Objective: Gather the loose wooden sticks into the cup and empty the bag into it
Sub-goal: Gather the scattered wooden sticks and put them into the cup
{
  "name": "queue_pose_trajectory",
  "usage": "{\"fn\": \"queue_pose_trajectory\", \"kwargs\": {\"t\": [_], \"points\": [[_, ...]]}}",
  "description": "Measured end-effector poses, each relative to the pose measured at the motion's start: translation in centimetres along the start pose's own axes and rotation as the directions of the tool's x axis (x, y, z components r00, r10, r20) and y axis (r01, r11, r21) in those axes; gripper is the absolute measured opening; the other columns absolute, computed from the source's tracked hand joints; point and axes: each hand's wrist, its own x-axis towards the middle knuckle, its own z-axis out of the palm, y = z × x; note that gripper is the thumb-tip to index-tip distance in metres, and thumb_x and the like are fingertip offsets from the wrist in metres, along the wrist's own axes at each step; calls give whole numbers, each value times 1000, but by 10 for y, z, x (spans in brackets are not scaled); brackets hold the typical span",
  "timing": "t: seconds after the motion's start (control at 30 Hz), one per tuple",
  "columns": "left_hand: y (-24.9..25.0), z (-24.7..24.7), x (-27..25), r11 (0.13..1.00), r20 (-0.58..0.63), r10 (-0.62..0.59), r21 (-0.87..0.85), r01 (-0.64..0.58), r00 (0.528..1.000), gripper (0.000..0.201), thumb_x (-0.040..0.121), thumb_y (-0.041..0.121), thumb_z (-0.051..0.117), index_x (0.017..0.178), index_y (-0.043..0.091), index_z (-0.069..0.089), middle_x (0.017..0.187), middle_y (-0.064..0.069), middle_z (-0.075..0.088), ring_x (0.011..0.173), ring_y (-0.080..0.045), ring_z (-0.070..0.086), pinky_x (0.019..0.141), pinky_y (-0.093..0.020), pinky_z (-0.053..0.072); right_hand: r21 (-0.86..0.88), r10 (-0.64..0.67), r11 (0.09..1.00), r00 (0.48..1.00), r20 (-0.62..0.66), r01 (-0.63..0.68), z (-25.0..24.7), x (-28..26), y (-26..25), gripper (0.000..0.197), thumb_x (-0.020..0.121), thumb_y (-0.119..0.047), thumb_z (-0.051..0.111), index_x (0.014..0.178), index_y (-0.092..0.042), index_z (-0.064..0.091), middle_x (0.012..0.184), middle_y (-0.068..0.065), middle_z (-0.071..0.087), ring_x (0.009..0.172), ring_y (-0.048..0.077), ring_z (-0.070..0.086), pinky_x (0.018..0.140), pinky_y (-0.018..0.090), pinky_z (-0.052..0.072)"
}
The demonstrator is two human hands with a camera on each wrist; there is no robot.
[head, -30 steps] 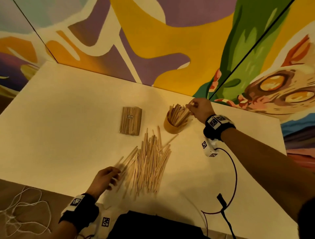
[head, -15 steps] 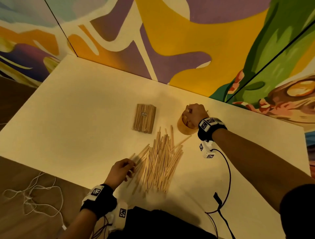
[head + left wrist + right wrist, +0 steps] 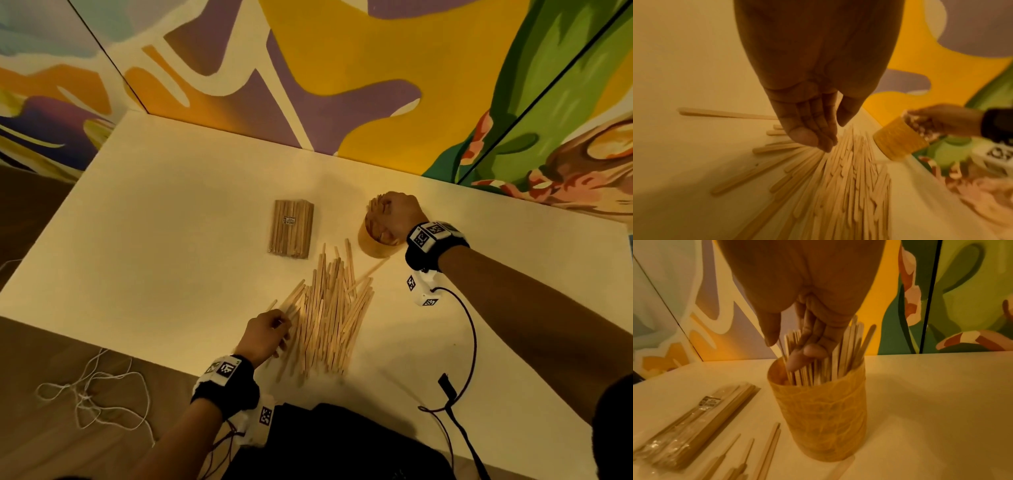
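A pile of loose wooden sticks (image 3: 329, 308) (image 3: 849, 186) lies fanned out on the white table (image 3: 171, 240). My left hand (image 3: 267, 335) (image 3: 834, 137) is at the pile's left near edge, fingers relaxed, fingertips touching the sticks, nothing pinched. Behind the pile stands the yellow cup (image 3: 371, 248) (image 3: 898, 139) (image 3: 822, 418), partly filled with upright sticks. My right hand (image 3: 394, 216) (image 3: 785, 352) sits on top of the cup, bent fingers pushed in among those sticks, thumb held apart. The clear bag of sticks (image 3: 291, 228) (image 3: 694, 423) lies flat, left of the cup.
A black cable (image 3: 472, 335) loops over the table right of the pile, ending at a plug near the front edge. A black object (image 3: 342, 442) lies at the front edge. White string (image 3: 85, 394) lies on the floor, left. A painted wall (image 3: 376, 85) closes the back.
My right hand has come down from the cup's right rim onto its top, fingers now in among the sticks. The left hand stays at the pile's left edge. The head view has shifted.
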Motion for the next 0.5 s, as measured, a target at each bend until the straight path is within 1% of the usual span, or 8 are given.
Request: {"fn": "queue_pose_trajectory", "kwargs": {"t": [0.03, 0.1, 0.17, 0.23, 0.3, 0.37, 0.43, 0.5], "points": [[3, 4, 1, 996, 0, 20, 92, -20, 1000, 13, 94, 11, 49, 94, 9, 62, 76, -11, 68, 56, -22, 65, 49, -29, 51, 14, -9, 1000, 999, -32, 9, -4, -5, -1, 29, 86, -41, 65, 100, -18, 59, 96, 16, 67, 89, 33, 63, 83, 38, 53], [9, 12, 4, 947, 15, 78, 312, -78, 997, 14, 93, 16, 49, 96, 10, 61, 80, -10, 68, 62, -23, 67, 57, -31, 55, 144, -30, 988, 993, -113, 46, -15, -20, -3, 37, 88, -38, 64, 113, -13, 53, 85, 13, 66, 70, 27, 62, 66, 32, 52], [14, 20, 9, 873, 15, 113, 476, -106, 993, 17, 92, 23, 52, 100, 12, 61, 93, -9, 67, 76, -23, 65, 68, -32, 54, 296, -68, 948, 983, -171, 117, -24, -40, 0, 27, 91, -29, 64, 107, -11, 53, 67, 11, 65, 50, 17, 57, 49, 27, 46], [16, 27, 14, 814, 16, 142, 567, -126, 990, 25, 91, 30, 53, 108, 12, 58, 107, -11, 64, 91, -26, 62, 73, -33, 49, 363, -85, 921, 981, -174, 144, -25, -62, 15, 15, 94, -22, 61, 94, -7, 57, 57, 9, 60, 39, 10, 50, 43, 25, 42], [19, 35, 17, 769, 27, 159, 624, -141, 987, 40, 92, 38, 50, 123, 13, 51, 119, -10, 58, 102, -30, 60, 80, -38, 49, 361, -56, 929, 995, -83, 82, -13, -84, 37, 19, 95, -19, 59, 83, -4, 61, 55, 9, 59, 38, 12, 48, 44, 25, 41], [24, 42, 18, 762, 11, 144, 637, -118, 990, 53, 93, 47, 46, 136, 16, 39, 129, -8, 49, 108, -32, 59, 85, -44, 51, 267, 20, 962, 995, 102, -46, 9, -106, 67, 26, 95, -21, 59, 76, -4, 62, 56, 10, 63, 42, 19, 52, 49, 27, 42], [28, 50, 22, 756, -5, 129, 648, -95, 992, 59, 93, 53, 42, 139, 18, 32, 135, -8, 41, 112, -34, 58, 87, -48, 51, 145, 134, 972, 943, 304, -185, 35, -129, 99, 30, 95, -26, 58, 73, -5, 62, 60, 11, 65, 45, 21, 56, 50, 27, 45], [30, 57, 26, 733, 2, 115, 674, -86, 993, 60, 92, 54, 41, 139, 19, 29, 140, -9, 36, 117, -34, 54, 88, -50, 51, 31, 233, 962, 875, 424, -271, 58, -153, 127, 33, 96, -29, 56, 72, -7, 60, 64, 11, 66, 48, 20, 58, 52, 28, 47]]}}
